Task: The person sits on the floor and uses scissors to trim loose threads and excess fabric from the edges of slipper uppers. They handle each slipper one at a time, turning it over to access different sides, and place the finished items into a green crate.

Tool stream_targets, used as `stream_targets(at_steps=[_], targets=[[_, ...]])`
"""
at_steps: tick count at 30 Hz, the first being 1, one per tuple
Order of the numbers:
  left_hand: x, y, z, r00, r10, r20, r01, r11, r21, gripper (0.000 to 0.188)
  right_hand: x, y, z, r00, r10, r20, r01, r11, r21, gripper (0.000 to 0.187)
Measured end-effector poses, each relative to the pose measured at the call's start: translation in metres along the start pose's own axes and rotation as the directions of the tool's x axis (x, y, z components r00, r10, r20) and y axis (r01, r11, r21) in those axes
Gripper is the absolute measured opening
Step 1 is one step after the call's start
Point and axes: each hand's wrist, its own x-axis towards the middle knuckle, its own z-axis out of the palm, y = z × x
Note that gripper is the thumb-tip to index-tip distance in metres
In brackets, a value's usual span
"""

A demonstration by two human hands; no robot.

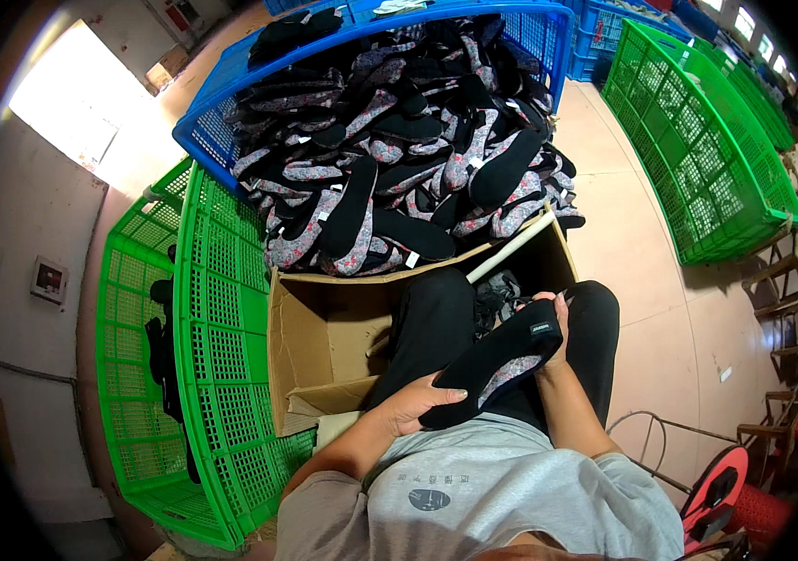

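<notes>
My left hand is closed round one end of a black cloth slipper, thumb lying on top. At its other end, which has a small dark label, my right hand grips the edge, with fingers partly hidden behind it. A strip of grey-pink floral cloth shows along the slipper's side. Held across my lap, it lies above my black-trousered legs. Just beyond my knees rises a big pile of similar slippers, black with floral cloth and small white tags.
A blue plastic crate holds the pile. An open cardboard box stands at my legs, with a pale rod across it. Green crates stand at left, and another green crate at far right. A red-and-black seat is at lower right.
</notes>
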Motion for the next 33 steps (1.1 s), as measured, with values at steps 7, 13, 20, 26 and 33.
stream_targets(at_steps=[7,13,20,26,33], targets=[[-0.011,0.011,-0.003,0.999,0.037,0.023,-0.034,0.993,-0.113,0.063,0.008,0.001,-0.006,0.994,-0.083,-0.074,0.089,0.993,0.075,0.041],[-0.021,0.013,-0.010,0.990,0.073,0.121,-0.097,0.972,0.213,0.044,0.012,0.006,-0.009,0.990,-0.054,-0.130,0.062,0.996,0.062,0.038],[-0.033,0.032,-0.019,0.996,-0.050,-0.070,0.074,0.913,0.401,0.039,0.015,0.020,-0.010,0.904,0.243,-0.351,-0.317,0.933,-0.170,0.042],[-0.045,0.041,-0.035,0.952,0.215,-0.220,-0.192,0.974,0.120,0.039,0.012,0.031,-0.015,0.917,0.281,-0.283,-0.374,0.853,-0.364,0.029],[-0.139,0.124,-0.079,0.297,0.754,-0.585,-0.865,0.472,0.169,0.041,0.007,0.030,-0.008,0.894,0.325,-0.308,-0.428,0.822,-0.375,0.018]])
